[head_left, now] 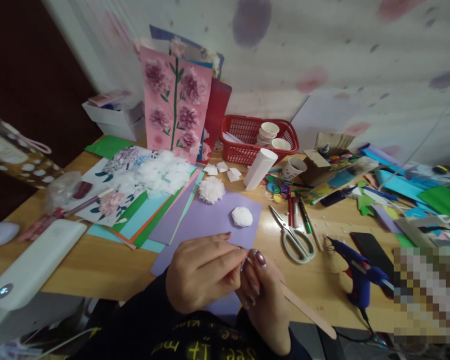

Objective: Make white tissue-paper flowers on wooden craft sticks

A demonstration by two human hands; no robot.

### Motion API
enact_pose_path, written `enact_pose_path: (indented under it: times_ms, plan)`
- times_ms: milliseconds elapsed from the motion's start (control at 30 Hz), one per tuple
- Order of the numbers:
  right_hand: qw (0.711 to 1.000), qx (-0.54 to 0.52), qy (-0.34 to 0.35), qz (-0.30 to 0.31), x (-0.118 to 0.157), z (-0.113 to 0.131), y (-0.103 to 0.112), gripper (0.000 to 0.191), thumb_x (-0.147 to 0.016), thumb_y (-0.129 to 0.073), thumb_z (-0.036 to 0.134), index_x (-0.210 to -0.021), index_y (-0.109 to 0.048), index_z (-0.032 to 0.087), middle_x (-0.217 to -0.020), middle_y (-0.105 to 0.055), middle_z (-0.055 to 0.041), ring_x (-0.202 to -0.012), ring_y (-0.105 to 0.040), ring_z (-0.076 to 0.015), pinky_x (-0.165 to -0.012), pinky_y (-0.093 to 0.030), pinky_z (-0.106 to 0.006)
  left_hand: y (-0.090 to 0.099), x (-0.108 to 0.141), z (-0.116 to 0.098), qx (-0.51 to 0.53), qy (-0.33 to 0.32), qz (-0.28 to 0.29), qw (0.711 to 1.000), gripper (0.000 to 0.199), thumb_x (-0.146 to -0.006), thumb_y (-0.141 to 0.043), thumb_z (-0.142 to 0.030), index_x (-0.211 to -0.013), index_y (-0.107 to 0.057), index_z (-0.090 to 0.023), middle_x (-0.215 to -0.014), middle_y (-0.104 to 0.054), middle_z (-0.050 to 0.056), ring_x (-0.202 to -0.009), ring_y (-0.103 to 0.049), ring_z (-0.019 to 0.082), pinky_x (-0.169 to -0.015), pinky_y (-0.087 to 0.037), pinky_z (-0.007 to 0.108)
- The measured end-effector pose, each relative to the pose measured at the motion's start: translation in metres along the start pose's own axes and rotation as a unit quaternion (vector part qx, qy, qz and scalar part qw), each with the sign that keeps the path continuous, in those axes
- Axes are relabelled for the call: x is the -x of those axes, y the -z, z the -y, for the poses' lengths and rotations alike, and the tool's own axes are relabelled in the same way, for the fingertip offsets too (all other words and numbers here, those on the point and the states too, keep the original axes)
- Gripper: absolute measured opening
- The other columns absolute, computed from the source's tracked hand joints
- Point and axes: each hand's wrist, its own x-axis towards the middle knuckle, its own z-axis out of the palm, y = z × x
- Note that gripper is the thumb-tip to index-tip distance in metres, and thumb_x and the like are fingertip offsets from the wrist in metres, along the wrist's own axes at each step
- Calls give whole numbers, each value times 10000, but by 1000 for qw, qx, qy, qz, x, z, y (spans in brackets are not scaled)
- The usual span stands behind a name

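My left hand (206,272) and my right hand (268,300) meet over the front of a purple paper sheet (206,220), fingertips pressed together. The left fingers are closed in a pinch, and what lies between them is too small and hidden to name. A flat wooden craft stick (311,311) sticks out to the right from my closed right hand, its other end covered by the fingers. Just beyond the hands sits a small white round pad (242,217). Behind that is a fluffy white paper flower (211,190).
Scissors (294,237), a blue glue gun (356,270) and a black phone (373,252) lie to the right. At the back stand a red basket (243,155), a white roll (260,169) and a pink flower picture (165,100). White cotton (161,172) covers papers at left.
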Motion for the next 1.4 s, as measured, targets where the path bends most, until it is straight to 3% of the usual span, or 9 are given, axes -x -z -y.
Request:
enact_pose_path:
  times_ms: [367, 500, 633, 733, 800, 933, 1233, 1300, 1400]
  plan:
    - [996, -18, -80, -19, -3, 5, -8, 482, -823, -601, 442, -497, -362, 180, -435, -227, 106, -341, -136, -13, -301, -162, -124, -3, 2, 0, -22, -6, -35, 999, 160, -692, -584, -25, -794, -663, -120, -656, -696, 17, -616, -664, 117, -781, -613, 290]
    - [995, -4, -97, -7, -2, 4, -5, 470, -830, -575, 430, -493, -355, 188, -418, -226, 105, -339, -133, -21, -303, -147, -143, 8, 1, 8, -54, -11, -34, 998, 176, -700, -599, -38, -822, -670, -142, -663, -706, 5, -638, -681, 128, -731, -622, 268]
    - [997, -2, -67, -29, -3, 3, 0, 480, -855, -522, 370, -466, -295, 206, -384, -208, 107, -345, -160, -34, -449, -392, -188, 29, -3, 23, -57, 50, -74, 994, 273, -734, -634, -47, -946, -686, -212, -814, -741, -18, -764, -701, 146, -766, -612, 291]
    - [997, -28, -62, -28, -4, 5, 1, 484, -859, -507, 359, -469, -263, 209, -381, -201, 114, -344, -158, -31, -599, -468, -229, 32, -4, 25, 16, 72, 15, 997, 209, -788, -650, -85, -955, -697, -201, -863, -750, -4, -812, -700, 136, -783, -594, 265]
    - [997, -30, -66, -27, -4, 6, 0, 475, -855, -516, 365, -475, -280, 204, -386, -216, 107, -346, -165, -31, -474, -399, -182, 25, -3, 20, 50, 68, 70, 994, 139, -822, -637, -127, -935, -704, -172, -852, -755, 24, -802, -704, 133, -755, -590, 233]
    - [997, -9, -76, -20, -3, 6, -1, 457, -862, -516, 382, -490, -327, 196, -394, -226, 99, -338, -154, -32, -315, -144, -156, 13, -1, 9, 68, 56, 86, 992, 141, -866, -565, -123, -895, -702, -131, -826, -753, 60, -758, -709, 137, -720, -592, 218]
    - [990, 77, -99, -57, -2, 2, 6, 448, -815, -595, 444, -511, -380, 194, -430, -253, 101, -351, -169, -29, -296, -163, -145, 17, 1, 11, -10, -48, 82, 995, 136, -771, -619, -45, -867, -675, -123, -779, -748, 38, -750, -713, 135, -828, -597, 263]
    - [989, 74, -118, -58, -2, 2, 5, 448, -807, -600, 436, -505, -371, 198, -429, -247, 101, -354, -156, -31, -296, -156, -152, 19, -1, 11, -36, -43, 66, 996, 150, -762, -636, -63, -881, -680, -141, -787, -751, 26, -752, -714, 137, -813, -604, 262]
    - [993, 53, -91, -52, -3, 3, 3, 465, -828, -572, 408, -481, -339, 202, -425, -228, 98, -362, -157, -40, -315, -172, -171, 24, -3, 9, -52, 23, 18, 998, 192, -766, -630, -65, -915, -690, -169, -820, -754, 16, -801, -717, 150, -788, -607, 260]
